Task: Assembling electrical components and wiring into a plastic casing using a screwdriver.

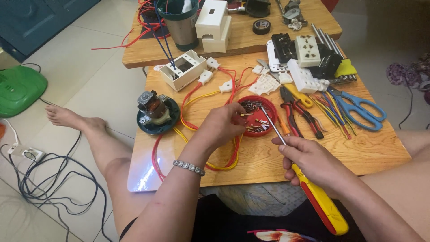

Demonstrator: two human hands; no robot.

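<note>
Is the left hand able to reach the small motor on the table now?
Probably yes. The left hand rests at the red lid of screws, and the motor stands just to its left on the same table. Only loose red and yellow wires lie between them, nothing tall.

We see the left hand [219, 125] reaching into the red lid [256, 115] full of small screws [251, 107] near the middle of the desk [358, 154], fingertips pinched at its nine o'clock rim. The right hand [313, 163] has its grip closed around a yellow-and-red screwdriver [320, 201], whose metal shaft points toward eleven o'clock into the lid. At nine o'clock of the lid sits a small motor [154, 110] on a dark round base, red and yellow wires [192, 101] looping between them. Red-handled pliers [300, 112] and blue scissors [360, 107] lie toward three o'clock.
</note>
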